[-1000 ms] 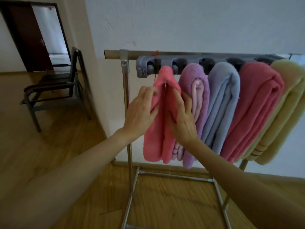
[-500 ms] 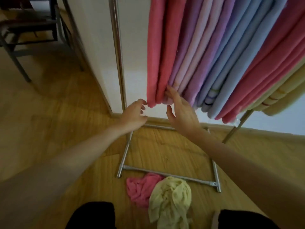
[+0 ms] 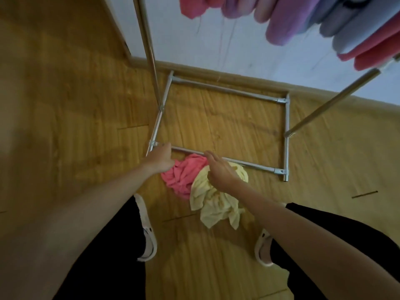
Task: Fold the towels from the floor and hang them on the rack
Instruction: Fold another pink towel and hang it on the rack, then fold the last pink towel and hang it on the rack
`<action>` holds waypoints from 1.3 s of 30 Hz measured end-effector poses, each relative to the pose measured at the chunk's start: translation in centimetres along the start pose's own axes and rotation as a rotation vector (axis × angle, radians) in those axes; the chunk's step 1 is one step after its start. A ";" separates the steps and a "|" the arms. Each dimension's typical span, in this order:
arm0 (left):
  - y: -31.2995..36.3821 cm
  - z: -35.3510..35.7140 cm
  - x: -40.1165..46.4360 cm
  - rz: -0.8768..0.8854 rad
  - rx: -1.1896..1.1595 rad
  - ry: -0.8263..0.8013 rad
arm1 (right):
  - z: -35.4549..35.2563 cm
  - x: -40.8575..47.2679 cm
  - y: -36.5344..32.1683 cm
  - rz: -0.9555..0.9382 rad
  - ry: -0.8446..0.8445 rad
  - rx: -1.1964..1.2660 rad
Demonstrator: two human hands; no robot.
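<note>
**Towels heaped on the floor, both hands reaching down**

Towels lie in a crumpled pile on the wooden floor (image 3: 65,105), just in front of the near bottom bar of the metal rack (image 3: 287,118). A pink towel (image 3: 184,176) sits to the left and a pale yellow towel (image 3: 214,204) spreads beside and partly over it, toward the person's feet. White shoes (image 3: 148,230) stand on either side of the heap.

Both arms stretch down toward the pile. The left hand (image 3: 161,158) hangs at the upper left edge of the pink towel, near the rack's front corner joint; its fingers look loosely bent, and I cannot tell whether they touch the cloth or the bar. The right hand (image 3: 218,169) is over the spot where the two towels meet, fingers relaxed and slightly spread, holding nothing that I can make out. The two hands are apart, with the pink towel between them.

Overhead, the lower ends of folded hanging towels (image 3: 281,29) show along the top edge: pink, lilac, blue and a deeper pink, in front of the white wall (image 3: 216,50).
</note>
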State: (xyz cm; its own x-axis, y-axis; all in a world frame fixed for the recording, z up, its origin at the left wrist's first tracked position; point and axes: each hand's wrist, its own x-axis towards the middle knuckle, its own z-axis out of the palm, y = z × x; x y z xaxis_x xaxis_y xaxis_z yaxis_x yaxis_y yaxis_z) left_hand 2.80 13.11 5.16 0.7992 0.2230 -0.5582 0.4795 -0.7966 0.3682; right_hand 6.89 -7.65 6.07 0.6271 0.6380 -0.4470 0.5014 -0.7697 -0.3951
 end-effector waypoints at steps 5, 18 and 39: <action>-5.3 7.6 3.8 -0.063 -0.006 -0.087 | 7.0 3.3 1.3 0.069 -0.195 -0.064; -7.9 15.1 10.0 -0.119 -0.181 -0.079 | 13.7 13.9 5.2 0.035 -0.190 -0.003; 1.6 7.4 6.7 -0.465 -1.080 0.368 | 9.0 7.3 4.2 0.056 -0.300 -0.020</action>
State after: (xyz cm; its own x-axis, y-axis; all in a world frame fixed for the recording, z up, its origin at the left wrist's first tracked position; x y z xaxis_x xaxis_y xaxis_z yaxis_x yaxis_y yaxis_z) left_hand 6.18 9.17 -3.49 0.4428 0.6457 -0.6221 0.6595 0.2355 0.7138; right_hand 8.21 -6.04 -6.06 0.4512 0.5710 -0.6858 0.4849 -0.8020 -0.3487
